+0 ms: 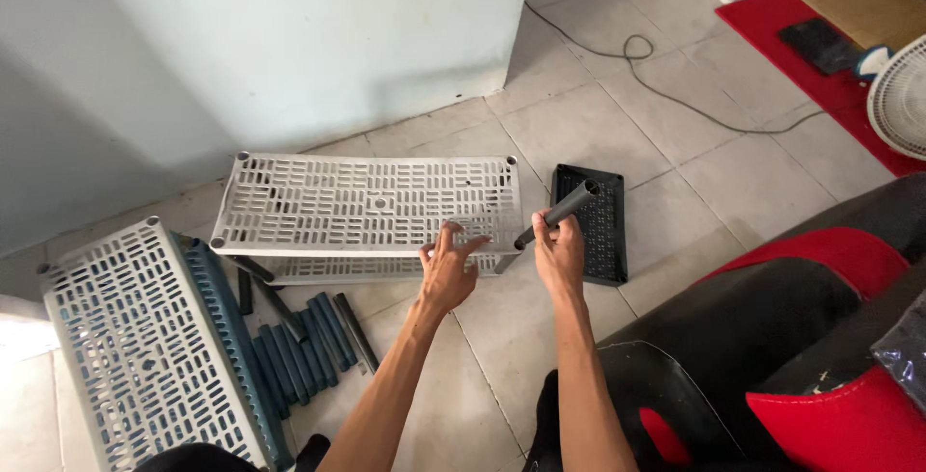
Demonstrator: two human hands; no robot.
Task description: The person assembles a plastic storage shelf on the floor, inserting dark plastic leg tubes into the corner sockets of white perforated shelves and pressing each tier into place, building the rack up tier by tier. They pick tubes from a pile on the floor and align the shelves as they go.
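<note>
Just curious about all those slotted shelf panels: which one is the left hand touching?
The left hand touches the middle light grey panel by the wall, not the leftmost panel or the small black one.

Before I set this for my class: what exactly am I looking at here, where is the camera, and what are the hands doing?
The one picture comes from a camera worn on a person's head, looking down at their own bare arms and a tiled floor. The right hand grips a dark grey tube, tilted, with its lower end at the corner of a pale slotted shelf panel. The left hand rests on that panel's front edge. To the left lies a second slotted panel, and between them a bundle of dark tubes. A small black tray lies just behind the right hand. A fan and a cable are further off.
</note>
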